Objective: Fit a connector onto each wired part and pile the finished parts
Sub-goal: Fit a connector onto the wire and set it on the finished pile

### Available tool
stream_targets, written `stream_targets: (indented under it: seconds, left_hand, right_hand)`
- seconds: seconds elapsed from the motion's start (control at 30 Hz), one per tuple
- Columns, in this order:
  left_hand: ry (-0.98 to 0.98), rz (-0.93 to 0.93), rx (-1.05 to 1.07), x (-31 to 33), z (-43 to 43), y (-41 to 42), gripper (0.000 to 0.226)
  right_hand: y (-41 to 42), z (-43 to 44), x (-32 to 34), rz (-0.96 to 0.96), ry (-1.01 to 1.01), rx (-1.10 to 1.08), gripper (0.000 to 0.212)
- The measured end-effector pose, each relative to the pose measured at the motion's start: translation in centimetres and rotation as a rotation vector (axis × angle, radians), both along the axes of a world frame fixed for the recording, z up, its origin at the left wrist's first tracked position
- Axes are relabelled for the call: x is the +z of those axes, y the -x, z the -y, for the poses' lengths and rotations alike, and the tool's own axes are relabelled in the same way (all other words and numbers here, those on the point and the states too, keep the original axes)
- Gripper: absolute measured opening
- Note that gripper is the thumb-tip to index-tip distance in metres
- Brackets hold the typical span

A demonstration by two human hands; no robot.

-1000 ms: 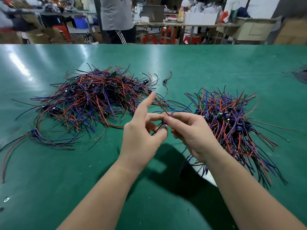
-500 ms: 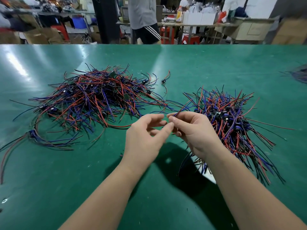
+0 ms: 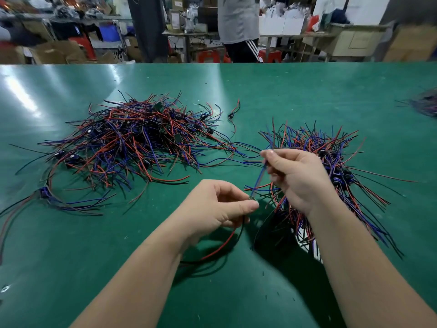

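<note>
Mid-fit: your left hand [image 3: 212,207] pinches a small piece [image 3: 252,198] (probably the connector), your right hand [image 3: 298,178] pinches its blue wire [image 3: 259,177], and the left heap [image 3: 132,140] and right heap [image 3: 331,157] suggest plenty remains.

This is a small assembly workshop. A wide green table [image 3: 307,91] carries a large heap [image 3: 132,140] and a smaller heap [image 3: 331,157] of red, blue and black wired parts. Beyond the table's far edge stand cluttered work benches [image 3: 295,36], cardboard boxes [image 3: 54,52], white cartons [image 3: 281,24], red plastic stools [image 3: 208,56] and a standing person [image 3: 236,22].
</note>
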State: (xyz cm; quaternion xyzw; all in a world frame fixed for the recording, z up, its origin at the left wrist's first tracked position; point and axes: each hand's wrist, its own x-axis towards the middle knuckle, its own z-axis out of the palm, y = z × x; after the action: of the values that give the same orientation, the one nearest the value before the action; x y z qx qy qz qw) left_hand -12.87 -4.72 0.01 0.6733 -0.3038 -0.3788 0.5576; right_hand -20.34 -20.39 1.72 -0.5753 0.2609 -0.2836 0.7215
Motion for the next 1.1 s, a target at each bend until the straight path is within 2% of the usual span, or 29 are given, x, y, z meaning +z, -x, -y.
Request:
stream_targets:
  seconds: [0.13,0.3,0.37,0.47,0.57,0.63,0.73,0.8,0.87,1.0,1.1]
  left_hand:
    - [-0.046,-0.002,-0.127,0.0,-0.1,0.3,0.014]
    - [-0.121,-0.036,-0.285,0.1,-0.5,0.4,0.007]
    - [-0.102,-0.048,-0.317,-0.1,-0.5,0.5,0.013]
    - [0.033,-0.113,-0.355,-0.1,-0.7,0.4,0.015]
    - [0.258,-0.346,-0.261,0.4,-0.7,0.1,0.014]
    - [0.412,-0.509,-0.127,1.0,-0.5,-0.3,0.021]
    - [0.607,-0.586,0.058,1.6,-0.3,-0.9,0.017]
    - [0.662,-0.537,0.174,1.7,-0.3,-0.9,0.022]
    - [0.675,-0.435,0.283,1.6,0.0,-0.6,0.026]
    - [0.721,-0.113,0.445,0.9,0.6,0.1,0.028]
    - [0.691,0.186,0.429,0.1,0.6,0.4,0.029]
  right_hand:
    - [0.5,0.9,0.6,0.051,-0.102,-0.083,0.01]
    - [0.6,1.3,0.8,0.093,-0.172,-0.213,0.018]
    - [0.8,1.6,0.8,0.101,-0.199,-0.206,0.016]
    - [0.5,1.6,0.6,0.098,-0.209,-0.178,0.011]
    - [0.1,1.7,0.5,0.048,-0.267,-0.121,0.015]
    - [0.1,1.3,0.3,-0.015,-0.267,0.024,0.012]
    - [0.2,0.1,-0.3,-0.082,-0.106,0.323,0.017]
    - [0.2,-1.2,-0.6,-0.05,0.006,0.474,0.029]
    - [-0.1,-2.4,-0.7,0.077,0.0,0.518,0.035]
    - [-0.8,-3.7,-0.9,0.239,-0.134,0.378,0.009]
    - [-0.9,-3.7,-0.8,0.283,-0.235,0.304,0.006]
